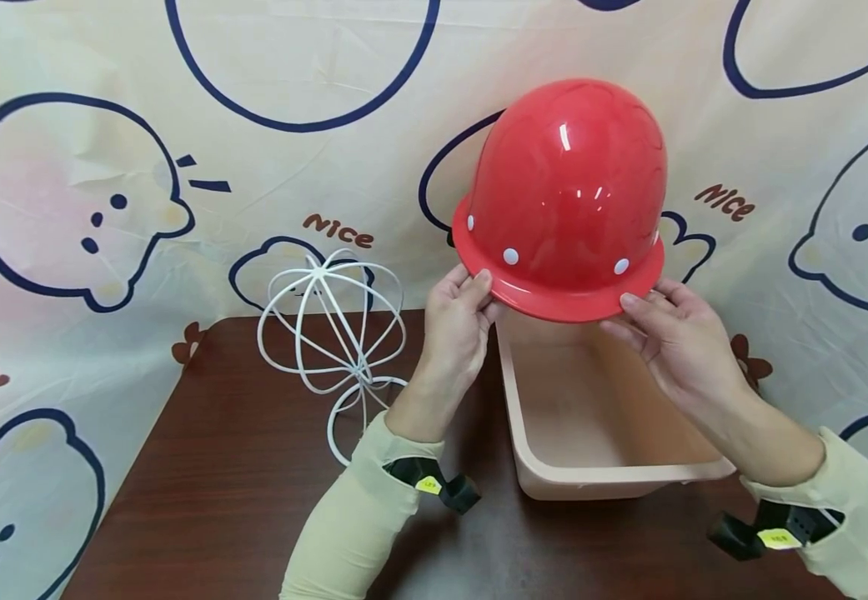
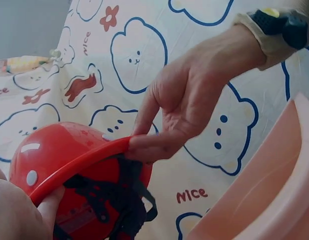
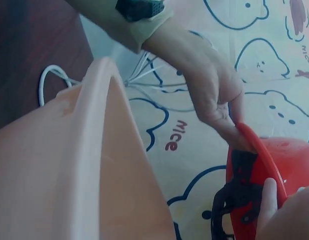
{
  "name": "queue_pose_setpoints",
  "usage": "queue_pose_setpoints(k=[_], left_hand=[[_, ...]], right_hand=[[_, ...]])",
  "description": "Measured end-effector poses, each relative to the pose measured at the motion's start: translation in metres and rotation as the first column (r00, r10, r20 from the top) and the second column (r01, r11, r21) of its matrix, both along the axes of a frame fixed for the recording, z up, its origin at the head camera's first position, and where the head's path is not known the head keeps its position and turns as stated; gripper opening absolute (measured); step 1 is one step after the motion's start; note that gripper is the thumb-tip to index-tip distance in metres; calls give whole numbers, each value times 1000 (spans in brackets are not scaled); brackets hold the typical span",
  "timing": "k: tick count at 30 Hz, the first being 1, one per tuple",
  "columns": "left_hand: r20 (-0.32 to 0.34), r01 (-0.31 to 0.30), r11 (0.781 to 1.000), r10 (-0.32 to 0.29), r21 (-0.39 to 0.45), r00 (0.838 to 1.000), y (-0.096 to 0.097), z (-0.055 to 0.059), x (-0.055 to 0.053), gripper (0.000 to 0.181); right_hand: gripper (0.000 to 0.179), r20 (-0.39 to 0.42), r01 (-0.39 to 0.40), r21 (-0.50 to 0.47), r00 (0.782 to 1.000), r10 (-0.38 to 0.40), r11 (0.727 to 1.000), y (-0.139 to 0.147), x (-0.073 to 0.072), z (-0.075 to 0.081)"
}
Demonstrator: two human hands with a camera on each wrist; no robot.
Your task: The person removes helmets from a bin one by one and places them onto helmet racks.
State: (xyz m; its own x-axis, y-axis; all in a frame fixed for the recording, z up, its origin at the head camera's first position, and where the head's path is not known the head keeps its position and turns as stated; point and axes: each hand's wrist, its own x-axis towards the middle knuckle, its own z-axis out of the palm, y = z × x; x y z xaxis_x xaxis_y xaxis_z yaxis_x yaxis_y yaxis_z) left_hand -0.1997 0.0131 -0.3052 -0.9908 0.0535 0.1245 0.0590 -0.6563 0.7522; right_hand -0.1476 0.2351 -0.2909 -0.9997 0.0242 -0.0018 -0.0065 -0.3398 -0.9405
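A glossy red hard hat (image 1: 569,192) with white round rivets is held up, crown upward and slightly tilted, above a pale pink plastic bin (image 1: 621,475). My left hand (image 1: 454,321) pinches the left part of its brim, thumb on top and fingers beneath. On the brim's other side my right hand (image 1: 674,342) pinches it in the same way. Dark straps and a headband (image 2: 94,195) show inside the shell in the left wrist view. The bin's inner floor is visible below the hat.
A white wire rack (image 1: 358,367), shaped like a round cage on a ring base, stands on the dark brown table (image 1: 201,467) left of the bin. Behind the table hangs a cream cloth (image 1: 253,50) printed with cartoon outlines.
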Motion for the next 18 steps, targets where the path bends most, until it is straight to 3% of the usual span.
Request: queue_pose_setpoints(k=[5, 11, 18], left_hand=[[-43, 19, 994, -24, -111, 999, -6, -3, 1, 41], [-78, 39, 967, -61, -254, 995, -11, -2, 6, 41], [-50, 50, 956, -68, -290, 996, -15, 4, 14, 46]], right_hand=[[58, 34, 26, 22, 999, -26, 999, -1, -1, 2], [52, 2, 10, -27, 1000, -10, 1000, 3, -4, 4], [50, 14, 3, -19, 1000, -3, 1000, 2, -3, 4]])
